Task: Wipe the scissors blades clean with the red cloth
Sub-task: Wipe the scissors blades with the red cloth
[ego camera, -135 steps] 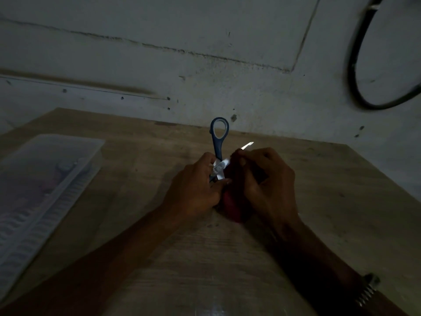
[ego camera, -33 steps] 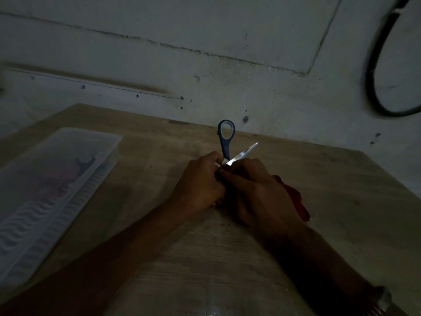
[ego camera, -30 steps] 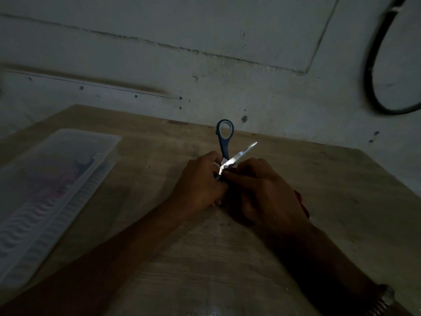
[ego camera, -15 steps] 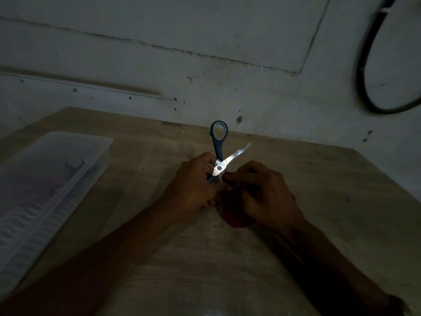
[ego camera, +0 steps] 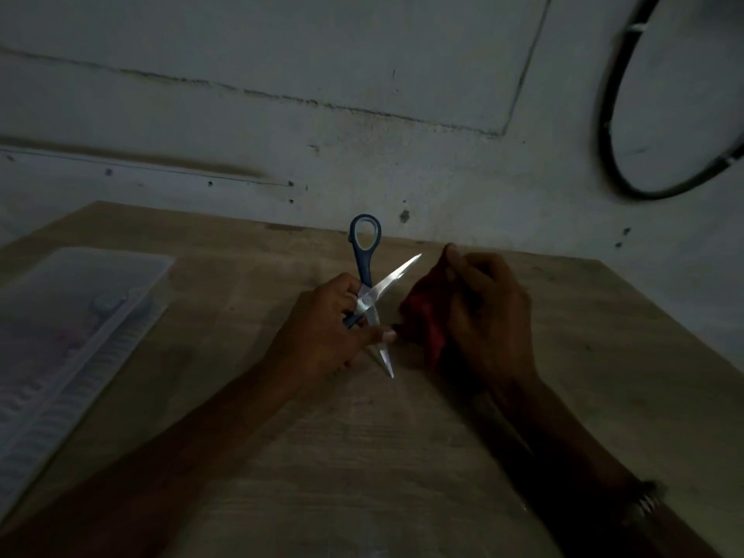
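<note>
The blue-handled scissors (ego camera: 372, 294) are spread wide above the wooden table (ego camera: 362, 457). One steel blade points up and right, the other points down toward me. My left hand (ego camera: 326, 336) grips them around the pivot and lower handle, while the upper handle loop stands free near the wall. My right hand (ego camera: 489, 316) holds the bunched red cloth (ego camera: 424, 316) just right of the blades, apart from them, pinching a corner of it up high.
A clear plastic lidded box (ego camera: 68, 340) lies on the table's left side. The grey wall stands right behind the table's far edge. A black cable loop (ego camera: 612, 147) hangs on the wall at the upper right.
My right hand has pulled away to the right with the red cloth, off the blades. Both blades now show bare, and the lower one has come into view.
</note>
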`<state>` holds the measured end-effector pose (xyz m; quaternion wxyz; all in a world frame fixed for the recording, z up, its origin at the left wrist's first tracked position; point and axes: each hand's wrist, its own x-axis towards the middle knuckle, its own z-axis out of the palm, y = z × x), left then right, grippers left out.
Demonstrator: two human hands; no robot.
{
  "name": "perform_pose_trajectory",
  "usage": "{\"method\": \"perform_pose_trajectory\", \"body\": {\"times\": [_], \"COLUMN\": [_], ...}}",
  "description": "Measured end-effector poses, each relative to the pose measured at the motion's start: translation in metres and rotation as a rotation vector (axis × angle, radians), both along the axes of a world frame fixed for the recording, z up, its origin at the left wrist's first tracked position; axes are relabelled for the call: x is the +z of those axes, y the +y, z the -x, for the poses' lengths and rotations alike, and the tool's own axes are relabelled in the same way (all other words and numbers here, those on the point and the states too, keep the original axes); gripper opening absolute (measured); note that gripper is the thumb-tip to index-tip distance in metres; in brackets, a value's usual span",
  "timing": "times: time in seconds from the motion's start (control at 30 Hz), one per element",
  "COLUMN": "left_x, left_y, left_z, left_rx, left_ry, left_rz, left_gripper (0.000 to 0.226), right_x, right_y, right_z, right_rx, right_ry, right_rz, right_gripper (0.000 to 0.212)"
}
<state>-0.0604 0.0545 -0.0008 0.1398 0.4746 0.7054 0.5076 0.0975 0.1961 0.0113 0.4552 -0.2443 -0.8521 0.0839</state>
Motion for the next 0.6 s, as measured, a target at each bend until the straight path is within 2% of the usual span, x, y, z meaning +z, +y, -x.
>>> {"method": "perform_pose_trajectory", "body": {"times": [0.1, 0.17, 0.33, 0.43, 0.5, 0.6], "left_x": [-0.002, -0.002, -0.003, -0.001, -0.001, -0.001], "left_y": [0.0, -0.001, -0.002, -0.002, 0.0, -0.001], "left_z": [0.002, 0.001, 0.001, -0.001, 0.0, 0.007], "left_rx": [-0.012, -0.042, -0.067, -0.061, -0.04, 0.008], "left_ry": [-0.013, 0.0, 0.04, -0.02, -0.037, -0.088], "left_rz": [-0.014, -0.029, -0.019, -0.004, 0.013, 0.032], "left_gripper": [0.037, 0.035, 0.037, 0.039, 0.039, 0.039], "right_x": [-0.007, -0.011, -0.011, -0.004, -0.002, -0.003], "right_y": [-0.016, -0.015, 0.001, 0.023, 0.024, -0.001], "right_z": [0.008, 0.014, 0.013, 0.011, 0.005, 0.002], "right_rx": [0.259, 0.329, 0.135, -0.035, -0.05, 0.085], "right_ry": [-0.15, -0.233, -0.224, -0.085, -0.008, 0.012], "right_rz": [-0.106, -0.151, -0.126, -0.016, -0.008, -0.075], "right_gripper": [0.04, 0.04, 0.044, 0.039, 0.035, 0.038]}}
